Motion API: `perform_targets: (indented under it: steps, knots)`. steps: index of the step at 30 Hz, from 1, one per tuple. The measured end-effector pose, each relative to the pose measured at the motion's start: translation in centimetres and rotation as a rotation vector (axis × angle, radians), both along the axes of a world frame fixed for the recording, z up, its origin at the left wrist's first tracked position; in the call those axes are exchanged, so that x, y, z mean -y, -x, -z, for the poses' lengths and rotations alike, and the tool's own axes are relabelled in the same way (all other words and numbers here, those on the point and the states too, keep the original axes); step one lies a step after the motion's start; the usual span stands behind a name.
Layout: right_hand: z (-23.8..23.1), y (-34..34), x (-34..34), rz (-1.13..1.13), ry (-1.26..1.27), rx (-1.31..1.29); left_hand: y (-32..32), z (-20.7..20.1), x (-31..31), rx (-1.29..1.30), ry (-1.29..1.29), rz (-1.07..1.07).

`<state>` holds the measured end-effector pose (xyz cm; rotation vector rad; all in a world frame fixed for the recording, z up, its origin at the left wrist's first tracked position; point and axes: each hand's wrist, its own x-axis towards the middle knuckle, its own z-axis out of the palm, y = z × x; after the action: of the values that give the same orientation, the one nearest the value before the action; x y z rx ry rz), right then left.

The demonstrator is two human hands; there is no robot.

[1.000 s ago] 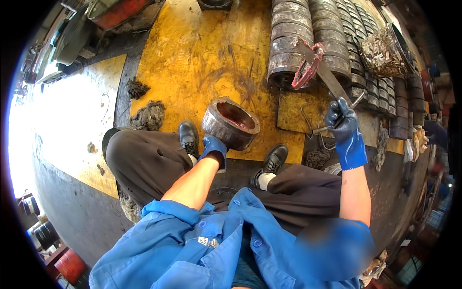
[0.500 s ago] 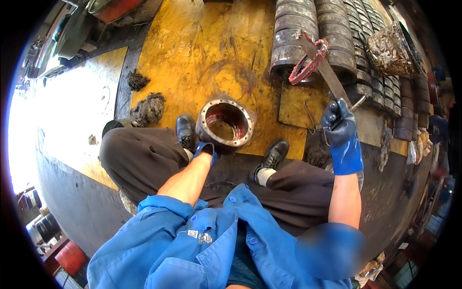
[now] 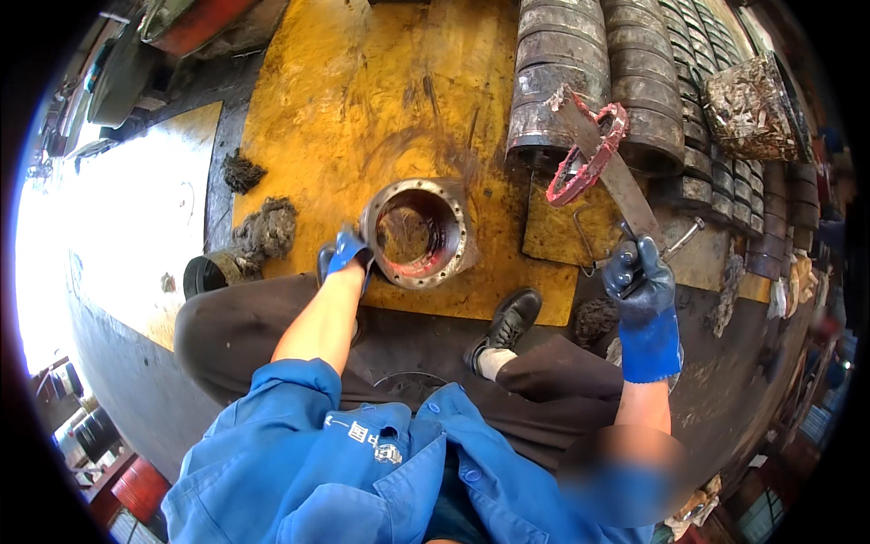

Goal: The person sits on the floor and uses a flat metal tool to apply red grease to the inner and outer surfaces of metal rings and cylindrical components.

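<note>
A round metal housing [image 3: 370,231] with bolt holes around its rim stands on the yellow floor plate between my feet. Red grease coats part of its inner wall. My left hand [image 3: 347,251], in a blue glove, is at the left side of the housing; motion blurs its fingers. My right hand [image 3: 645,279], also gloved, is raised to the right, closed around a flat metal scraper [image 3: 625,189]. A ring thick with red grease [image 3: 614,136] hangs around the scraper's blade. Beside the same hand a metal rod with a bolt-like end [image 3: 686,238] sticks out.
Rows of stacked metal rings [image 3: 560,82] lie at the far right, near a grimy bucket [image 3: 757,109]. Dirty rags [image 3: 269,227] and an overturned can [image 3: 207,274] lie left of the housing. A thin bent rod [image 3: 582,238] is near the small yellow board [image 3: 553,227].
My left hand has moved left and away from me, along the housing's side. The right hand sits lower in view, still holding the scraper and the greasy ring. The view has shifted slightly.
</note>
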<state>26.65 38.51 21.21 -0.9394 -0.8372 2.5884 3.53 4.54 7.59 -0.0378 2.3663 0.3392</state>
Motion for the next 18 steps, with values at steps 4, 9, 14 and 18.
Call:
perform_targets:
  steps: [4, 9, 14, 18]
  knots:
    - [0.0, 1.7, 0.1, -0.056, 0.034, -0.048, 1.0, 1.0, -2.4, -0.02, -0.133, 0.013]
    - [-1.7, 3.4, 0.7, -0.004, -0.013, 0.05, -5.5, 13.9, -1.2, 0.084, -0.565, -0.417]
    - [-1.6, 2.7, 0.8, 0.018, -0.032, 0.036, -7.2, 18.2, -3.0, 0.628, -0.917, -1.007]
    - [-1.6, 3.0, 0.9, 0.041, 0.004, 0.063, -6.0, 16.5, -4.8, 0.821, -0.976, -1.591]
